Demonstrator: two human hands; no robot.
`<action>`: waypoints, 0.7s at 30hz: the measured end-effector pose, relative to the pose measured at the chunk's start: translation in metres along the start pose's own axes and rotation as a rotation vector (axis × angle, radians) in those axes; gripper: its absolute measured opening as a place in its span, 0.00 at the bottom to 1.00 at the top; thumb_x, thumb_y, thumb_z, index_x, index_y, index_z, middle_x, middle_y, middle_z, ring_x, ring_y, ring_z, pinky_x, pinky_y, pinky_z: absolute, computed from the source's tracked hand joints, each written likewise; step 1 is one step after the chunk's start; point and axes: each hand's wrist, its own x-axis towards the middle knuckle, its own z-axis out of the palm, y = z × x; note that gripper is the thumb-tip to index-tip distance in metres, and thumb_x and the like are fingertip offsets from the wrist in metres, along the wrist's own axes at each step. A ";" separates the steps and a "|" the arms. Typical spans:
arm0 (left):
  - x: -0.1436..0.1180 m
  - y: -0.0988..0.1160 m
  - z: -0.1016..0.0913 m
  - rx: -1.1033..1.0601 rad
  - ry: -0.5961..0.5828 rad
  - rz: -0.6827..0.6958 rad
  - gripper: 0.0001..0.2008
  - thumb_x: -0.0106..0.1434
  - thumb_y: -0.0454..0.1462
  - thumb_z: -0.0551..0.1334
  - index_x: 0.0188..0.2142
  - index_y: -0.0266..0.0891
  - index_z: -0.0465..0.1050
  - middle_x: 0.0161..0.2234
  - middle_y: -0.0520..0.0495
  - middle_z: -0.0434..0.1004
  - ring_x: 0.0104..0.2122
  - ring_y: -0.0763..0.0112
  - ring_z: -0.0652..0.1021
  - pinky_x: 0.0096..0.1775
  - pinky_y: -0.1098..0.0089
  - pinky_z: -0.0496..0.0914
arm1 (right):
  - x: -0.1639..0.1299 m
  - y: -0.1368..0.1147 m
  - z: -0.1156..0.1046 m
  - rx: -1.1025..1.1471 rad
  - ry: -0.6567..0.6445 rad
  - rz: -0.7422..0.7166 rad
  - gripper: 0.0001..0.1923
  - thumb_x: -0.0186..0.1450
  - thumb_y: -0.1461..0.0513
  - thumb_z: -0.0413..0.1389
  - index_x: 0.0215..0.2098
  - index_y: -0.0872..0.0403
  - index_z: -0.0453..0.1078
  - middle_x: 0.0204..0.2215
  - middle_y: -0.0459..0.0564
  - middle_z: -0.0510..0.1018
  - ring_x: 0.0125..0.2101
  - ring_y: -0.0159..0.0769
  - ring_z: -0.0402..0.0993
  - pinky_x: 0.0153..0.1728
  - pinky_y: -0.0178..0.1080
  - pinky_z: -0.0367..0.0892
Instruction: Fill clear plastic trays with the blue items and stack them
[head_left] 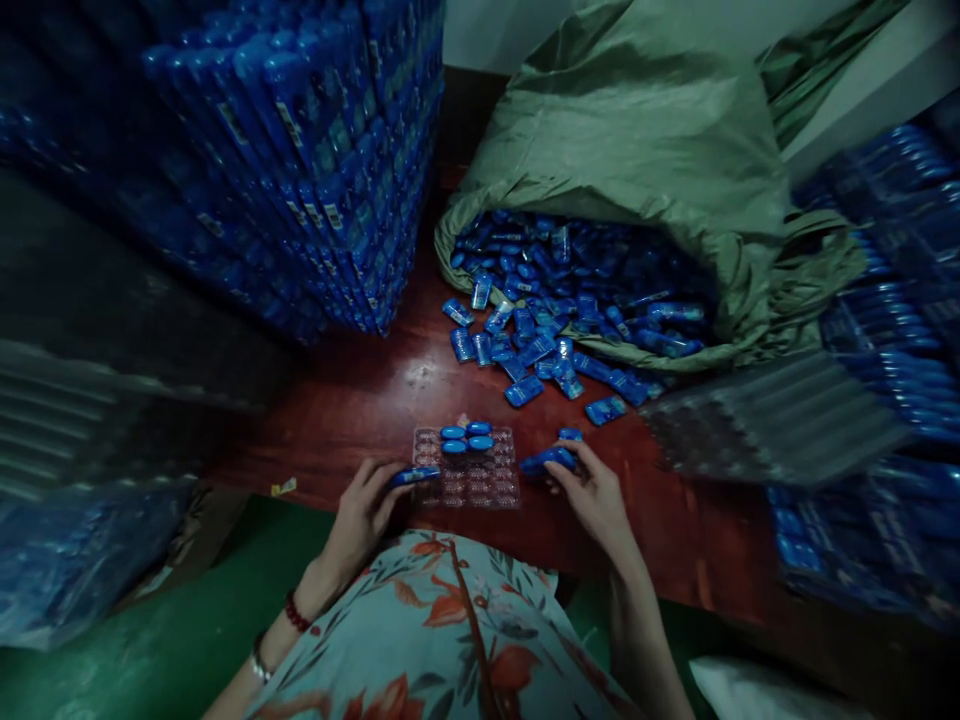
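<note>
A clear plastic blister tray point(480, 485) lies on the dark red table point(360, 400) right in front of me. Three small blue packets point(465, 438) sit in its far row. My left hand point(367, 515) holds one blue packet point(414, 476) at the tray's left edge. My right hand point(592, 495) grips several blue packets point(549, 460) just right of the tray. A green sack point(660, 190) lies open behind, and loose blue packets point(547, 330) spill from its mouth onto the table.
A tall stack of filled blue trays point(315, 160) stands at the back left. More filled trays point(892, 330) are piled on the right, with empty clear trays point(765, 420) beside them. Wrapped bundles point(75, 560) sit at the left. The floor is green.
</note>
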 end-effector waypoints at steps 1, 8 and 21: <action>0.001 0.003 0.005 0.009 -0.035 0.045 0.12 0.66 0.36 0.53 0.48 0.40 0.66 0.41 0.45 0.71 0.40 0.70 0.74 0.42 0.70 0.71 | -0.004 -0.006 0.005 0.039 -0.020 -0.044 0.15 0.61 0.53 0.53 0.42 0.54 0.67 0.32 0.49 0.76 0.27 0.35 0.74 0.29 0.37 0.71; 0.027 -0.007 0.034 0.256 -0.129 0.354 0.17 0.67 0.30 0.46 0.53 0.39 0.63 0.39 0.42 0.71 0.37 0.67 0.73 0.39 0.66 0.72 | -0.012 -0.017 0.047 -0.302 -0.163 -0.496 0.22 0.64 0.71 0.43 0.53 0.52 0.63 0.45 0.53 0.73 0.46 0.37 0.70 0.47 0.42 0.68; 0.054 0.018 0.035 0.410 -0.510 0.510 0.14 0.64 0.28 0.51 0.48 0.36 0.65 0.43 0.40 0.70 0.46 0.62 0.71 0.47 0.60 0.70 | -0.006 -0.076 0.068 -1.011 -0.391 -0.519 0.14 0.63 0.72 0.47 0.45 0.58 0.67 0.36 0.59 0.73 0.36 0.43 0.72 0.34 0.42 0.69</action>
